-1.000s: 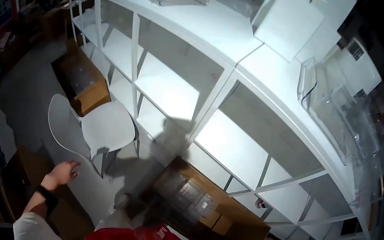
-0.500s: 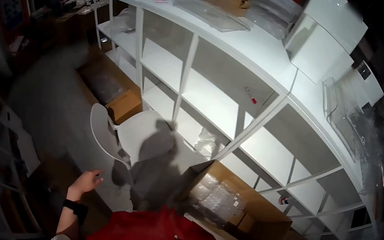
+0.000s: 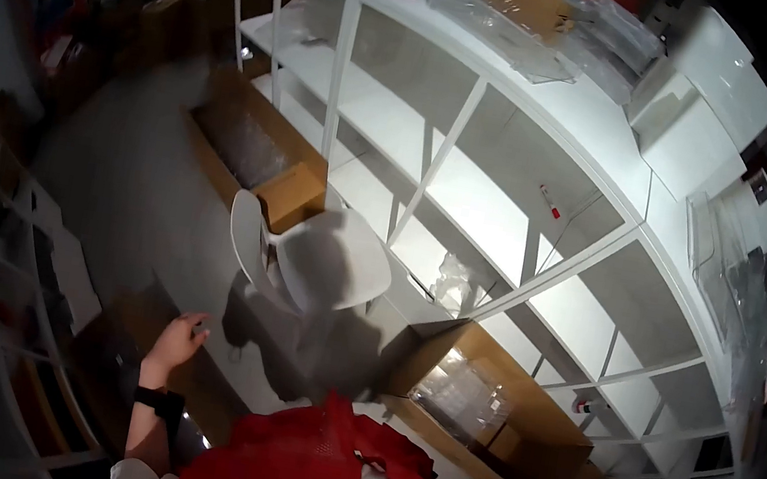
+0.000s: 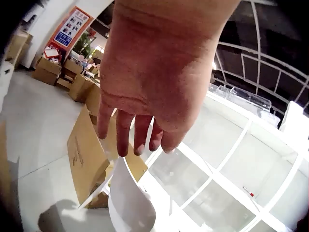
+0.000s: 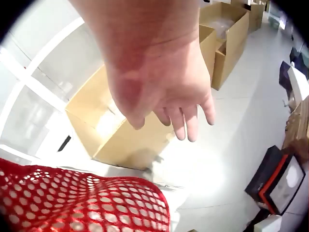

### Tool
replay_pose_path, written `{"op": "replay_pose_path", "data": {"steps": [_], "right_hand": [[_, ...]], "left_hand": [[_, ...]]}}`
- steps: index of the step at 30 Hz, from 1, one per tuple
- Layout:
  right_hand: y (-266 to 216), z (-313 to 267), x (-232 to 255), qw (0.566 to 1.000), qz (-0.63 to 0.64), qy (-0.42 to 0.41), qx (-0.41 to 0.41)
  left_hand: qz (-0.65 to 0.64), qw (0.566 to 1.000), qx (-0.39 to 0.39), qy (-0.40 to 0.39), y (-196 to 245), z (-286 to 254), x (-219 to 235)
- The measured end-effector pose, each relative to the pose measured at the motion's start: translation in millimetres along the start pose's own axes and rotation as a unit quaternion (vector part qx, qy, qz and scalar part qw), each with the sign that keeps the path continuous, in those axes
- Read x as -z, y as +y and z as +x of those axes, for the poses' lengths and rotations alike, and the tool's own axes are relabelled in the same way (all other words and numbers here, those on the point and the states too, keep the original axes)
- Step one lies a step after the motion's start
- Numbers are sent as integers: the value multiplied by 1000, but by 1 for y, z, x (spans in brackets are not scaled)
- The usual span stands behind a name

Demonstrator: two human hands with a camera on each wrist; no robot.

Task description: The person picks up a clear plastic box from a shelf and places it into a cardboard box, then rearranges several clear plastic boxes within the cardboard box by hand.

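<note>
My left hand (image 3: 179, 341) hangs in the air at the lower left of the head view, a dark band on its wrist. In the left wrist view its fingers (image 4: 140, 140) point down, loosely spread and holding nothing. The white chair (image 3: 340, 258) stands ahead of that hand, its backrest overlapped by the fingertips' area in the left wrist view. My right hand (image 5: 161, 89) shows only in the right wrist view, relaxed and holding nothing. Behind it there lies an open cardboard box (image 5: 130, 145), also seen with clear plastic packs in the head view.
A white cube shelf (image 3: 471, 203) runs along the right, with a red-and-white marker (image 3: 550, 202) in one compartment and crumpled white wrapping (image 3: 451, 281) lower down. Another open carton (image 3: 261, 153) stands behind the chair. Black-and-red boxes (image 5: 277, 183) lie on the floor to the right.
The head view has swung, so shelf, chair and cartons sit further right. My right hand, glimpsed at the lower edge half a second ago, has left the head view. The left hand stays relaxed.
</note>
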State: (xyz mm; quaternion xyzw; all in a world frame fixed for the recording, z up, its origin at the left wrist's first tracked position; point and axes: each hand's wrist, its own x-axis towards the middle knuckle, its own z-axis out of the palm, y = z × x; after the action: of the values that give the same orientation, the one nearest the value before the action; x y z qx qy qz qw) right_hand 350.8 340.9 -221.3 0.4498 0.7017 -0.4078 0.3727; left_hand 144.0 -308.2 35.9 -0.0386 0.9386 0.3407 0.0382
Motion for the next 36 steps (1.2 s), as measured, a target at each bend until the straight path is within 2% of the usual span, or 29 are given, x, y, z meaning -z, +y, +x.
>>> {"op": "replay_pose_path", "data": {"steps": [2, 3, 5, 6, 7, 9, 10, 11, 13, 14, 16, 18, 19, 21, 22, 24, 27, 30, 32, 34, 36], "right_hand": [[25, 37, 15, 1000, -14, -9, 12], [35, 55, 24, 1000, -13, -14, 13], [52, 98, 39, 999, -14, -26, 18], [12, 57, 34, 999, -10, -40, 28], [-40, 9, 47, 998, -22, 15, -65], [-72, 0, 55, 986, -105, 2, 129], [-97, 1, 43, 997, 29, -2, 74], [-123, 1, 28, 986, 163, -6, 18], [-169, 28, 4, 997, 14, -31, 64], [-193, 37, -12, 993, -60, -45, 88], [-268, 7, -56, 991, -59, -65, 100], [-324, 19, -99, 988, -76, -87, 101], [-350, 9, -130, 993, 22, -56, 98], [-414, -29, -178, 990, 47, -80, 110], [-448, -49, -199, 987, 64, -91, 117], [-499, -68, -234, 971, 98, -136, 168], [-585, -100, -273, 948, 135, -213, 195], [-690, -122, -298, 897, 208, -317, 224], [-775, -150, -313, 820, 293, -418, 261], [-866, -193, -329, 778, 340, -428, 311], [-967, -200, -337, 736, 358, -445, 363]], "left_hand": [[-27, 999, -12, 45, 4, -11, -1], [-58, 997, 13, 48, 5, -22, -1], [-164, 984, 54, 33, -27, -41, -18], [-215, 973, 77, 21, -38, -52, -16], [-167, 982, 87, 13, -52, -61, -13], [-115, 985, 122, 27, -69, -72, 0], [-90, 986, 138, 36, -78, -76, 7], [-63, 985, 153, 45, -87, -76, 15], [-116, 973, 181, 85, -104, -75, 31], [-141, 965, 195, 105, -116, -74, 40], [-119, 964, 214, 107, -155, -77, 55], [-106, 963, 222, 115, -187, -84, 80], [-105, 962, 217, 126, -198, -84, 97], [-100, 962, 198, 160, -238, -84, 125], [-57, 963, 206, 162, -251, -80, 144], [26, 961, 225, 159, -262, -74, 184], [28, 962, 228, 149, -304, -43, 224], [-55, 956, 246, 153, -327, 16, 255], [-52, 970, 191, 138, -342, 65, 277], [-51, 982, 127, 130, -361, 118, 300], [-47, 982, 122, 134, -376, 169, 329]]}}
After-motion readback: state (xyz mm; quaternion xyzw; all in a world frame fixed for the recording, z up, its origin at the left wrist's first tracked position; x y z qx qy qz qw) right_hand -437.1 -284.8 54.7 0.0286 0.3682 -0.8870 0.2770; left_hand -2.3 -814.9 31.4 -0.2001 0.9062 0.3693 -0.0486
